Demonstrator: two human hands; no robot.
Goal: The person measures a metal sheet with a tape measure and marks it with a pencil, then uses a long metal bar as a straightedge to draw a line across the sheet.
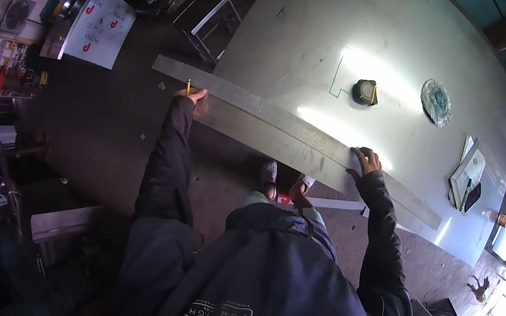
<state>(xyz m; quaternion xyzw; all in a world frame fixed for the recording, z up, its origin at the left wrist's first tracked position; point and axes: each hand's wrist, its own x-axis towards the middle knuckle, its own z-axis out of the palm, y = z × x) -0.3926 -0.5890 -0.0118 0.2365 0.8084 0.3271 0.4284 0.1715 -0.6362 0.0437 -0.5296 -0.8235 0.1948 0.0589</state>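
A long flat metal strip [261,111] lies slantwise along the near edge of a large metal-topped table [300,38], its left end jutting past the table's corner. At that left part is my left hand [191,94], closed, with a yellow pencil [188,86] held upright in it and its fingers against the strip's edge. My right hand [368,160] rests on the strip farther right, fingers bent over its edge and apart. Beyond the strip sits a black and yellow tape measure [365,92], beside a green outline drawn on the metal.
A coil of clear wrap [436,103] lies on the table's right part, near papers with a green marker [467,192]. A metal frame [212,24] stands left of the table. A film-covered box [98,25] is farther left. My feet are below the table's near edge.
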